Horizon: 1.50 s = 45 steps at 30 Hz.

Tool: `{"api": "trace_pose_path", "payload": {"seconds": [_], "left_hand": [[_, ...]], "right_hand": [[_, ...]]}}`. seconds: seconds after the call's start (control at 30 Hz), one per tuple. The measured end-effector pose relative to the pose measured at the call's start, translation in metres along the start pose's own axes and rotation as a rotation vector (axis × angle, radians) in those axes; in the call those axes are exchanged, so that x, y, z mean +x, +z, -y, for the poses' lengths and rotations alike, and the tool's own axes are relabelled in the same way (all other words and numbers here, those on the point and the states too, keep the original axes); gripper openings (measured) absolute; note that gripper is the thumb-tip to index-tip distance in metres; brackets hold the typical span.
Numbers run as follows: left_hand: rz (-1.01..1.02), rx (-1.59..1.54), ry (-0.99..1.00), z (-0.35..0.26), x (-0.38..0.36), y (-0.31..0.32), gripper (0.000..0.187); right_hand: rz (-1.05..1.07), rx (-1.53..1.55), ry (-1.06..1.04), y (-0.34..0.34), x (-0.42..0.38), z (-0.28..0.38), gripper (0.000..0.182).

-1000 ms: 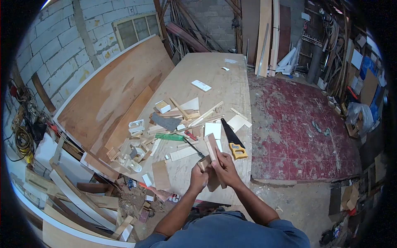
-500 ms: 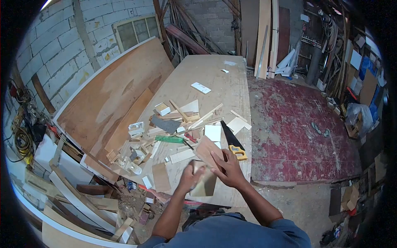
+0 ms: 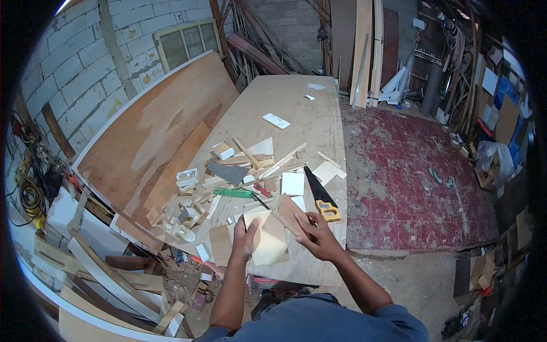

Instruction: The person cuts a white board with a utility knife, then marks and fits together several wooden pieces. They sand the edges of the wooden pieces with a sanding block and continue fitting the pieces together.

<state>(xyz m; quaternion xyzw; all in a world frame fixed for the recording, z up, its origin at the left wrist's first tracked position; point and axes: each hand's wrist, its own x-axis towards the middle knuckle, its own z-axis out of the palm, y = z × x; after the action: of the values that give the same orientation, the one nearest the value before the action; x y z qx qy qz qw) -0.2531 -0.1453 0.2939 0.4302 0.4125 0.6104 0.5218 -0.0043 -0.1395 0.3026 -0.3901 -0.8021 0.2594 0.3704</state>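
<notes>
My left hand (image 3: 245,240) is closed on the left edge of a pale thin wooden panel (image 3: 271,244), its thumb lying on the panel's face. In my right hand (image 3: 320,237) is a reddish-brown piece of wood board (image 3: 289,213), gripped at its right edge and slanting up to the left. The two pieces are held side by side over the near end of the table. Just beyond my right hand lies a handsaw (image 3: 326,208) with a yellow handle. A brown flat offcut (image 3: 222,241) lies left of the panel, partly hidden by my left hand.
Wood offcuts, a white square piece (image 3: 293,184), a green strip (image 3: 232,192), a red-handled tool (image 3: 262,190) and a grey sheet (image 3: 228,171) litter the worktable (image 3: 296,125). A large plywood sheet (image 3: 165,131) leans along the left. Red tiled floor (image 3: 404,176) spreads to the right.
My left hand has moved left and turned the pale panel so its broad face shows upward. The brown board in my right hand has shifted slightly right, away from the panel.
</notes>
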Motion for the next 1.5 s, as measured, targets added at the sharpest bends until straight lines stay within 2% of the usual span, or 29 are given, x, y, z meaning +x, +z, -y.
{"api": "trace_pose_path", "payload": {"seconds": [0.03,0.1,0.13,0.17,0.2,0.3,0.33,0.37,0.43,0.47,0.53,0.57,0.7,0.8,0.83,0.87,0.9,0.97,1.03,1.07,1.1,1.17,1.23,1.3,1.33,1.37,1.43,1.47,1.5], "left_hand": [[0.000,0.001,-0.002,0.002,0.000,0.001,0.034],[0.123,0.352,-0.055,0.008,-0.005,0.005,0.036],[0.230,0.548,0.095,0.003,-0.011,0.016,0.040],[0.372,0.705,0.129,0.003,-0.013,0.020,0.042],[0.377,0.660,0.096,0.000,-0.014,0.026,0.042],[0.248,0.470,0.102,0.004,-0.004,0.019,0.036],[0.157,0.522,-0.070,-0.002,0.000,0.006,0.031],[0.156,0.522,-0.070,0.000,0.002,0.006,0.031],[-0.083,-0.221,-0.018,0.002,0.001,0.009,0.028],[-0.089,-0.219,-0.021,0.005,-0.003,0.012,0.028],[0.002,0.141,0.068,0.008,-0.009,0.022,0.028],[0.047,0.321,0.112,0.007,-0.011,0.025,0.028],[0.272,0.569,0.082,-0.026,-0.009,0.016,0.036],[0.213,0.456,0.006,-0.010,-0.010,0.020,0.040],[0.160,0.429,-0.021,-0.008,-0.012,0.023,0.041],[0.313,0.537,-0.240,-0.009,-0.013,0.021,0.045],[0.365,0.799,0.186,-0.006,-0.017,0.034,0.047],[0.439,0.668,-0.037,-0.022,-0.021,0.045,0.050],[0.288,0.348,0.029,-0.007,-0.009,0.025,0.044],[0.176,0.350,-0.122,-0.011,-0.007,0.013,0.038],[0.177,0.351,-0.118,-0.012,-0.003,0.007,0.038],[0.013,0.218,0.010,-0.005,0.000,-0.001,0.034],[-0.014,0.301,-0.081,-0.008,-0.009,0.015,0.038],[0.415,0.819,0.131,-0.021,-0.023,0.041,0.039],[0.370,0.758,0.027,-0.025,-0.026,0.045,0.042],[0.373,0.760,0.037,-0.016,-0.023,0.037,0.042],[0.172,0.230,0.002,-0.008,-0.015,0.014,0.037],[0.148,0.553,-0.083,-0.020,-0.009,0.002,0.030],[0.149,0.550,-0.076,-0.019,-0.006,0.005,0.030]], "right_hand": [[-0.022,0.040,0.013,0.002,0.000,-0.002,0.062],[-0.039,0.085,0.032,0.004,0.000,-0.002,0.062],[-0.047,0.028,-0.027,-0.001,0.006,0.000,0.061],[-0.052,-0.032,-0.084,-0.007,0.012,0.003,0.060],[0.056,-0.136,-0.104,-0.012,0.017,0.009,0.059],[0.063,-0.047,-0.079,-0.014,0.017,0.006,0.059],[0.093,-0.078,-0.082,-0.019,0.015,0.006,0.059],[0.094,-0.079,-0.082,-0.018,0.014,0.003,0.059],[0.107,0.099,-0.048,-0.013,0.010,-0.004,0.059],[0.112,0.103,-0.047,-0.007,0.009,-0.004,0.059],[-0.065,0.337,0.024,0.003,0.014,-0.001,0.060],[-0.062,0.338,0.021,0.001,0.015,0.000,0.060],[0.030,0.146,-0.038,-0.006,0.013,-0.004,0.060],[0.068,0.235,-0.012,-0.010,0.016,0.001,0.059],[0.062,0.119,-0.047,-0.014,0.020,0.001,0.059],[0.055,0.003,-0.081,-0.018,0.023,0.002,0.059],[0.054,0.004,-0.079,-0.019,0.026,0.005,0.059],[0.208,0.213,-0.055,-0.016,0.028,0.012,0.058],[0.205,0.257,-0.008,-0.018,0.025,0.011,0.058],[0.191,0.168,-0.036,-0.022,0.022,0.008,0.057],[0.177,0.080,-0.062,-0.024,0.020,0.006,0.057],[0.177,0.144,-0.023,-0.021,0.017,0.003,0.058],[0.116,0.162,-0.044,-0.018,0.020,0.005,0.059],[0.213,0.237,-0.041,-0.019,0.027,0.012,0.059],[0.305,0.311,-0.032,-0.021,0.029,0.014,0.059],[0.298,0.306,-0.038,-0.024,0.030,0.014,0.059],[0.275,0.116,-0.145,-0.031,0.026,0.012,0.059],[0.238,0.099,-0.145,-0.030,0.023,0.008,0.059],[0.237,0.093,-0.149,-0.030,0.021,0.009,0.059]]}}
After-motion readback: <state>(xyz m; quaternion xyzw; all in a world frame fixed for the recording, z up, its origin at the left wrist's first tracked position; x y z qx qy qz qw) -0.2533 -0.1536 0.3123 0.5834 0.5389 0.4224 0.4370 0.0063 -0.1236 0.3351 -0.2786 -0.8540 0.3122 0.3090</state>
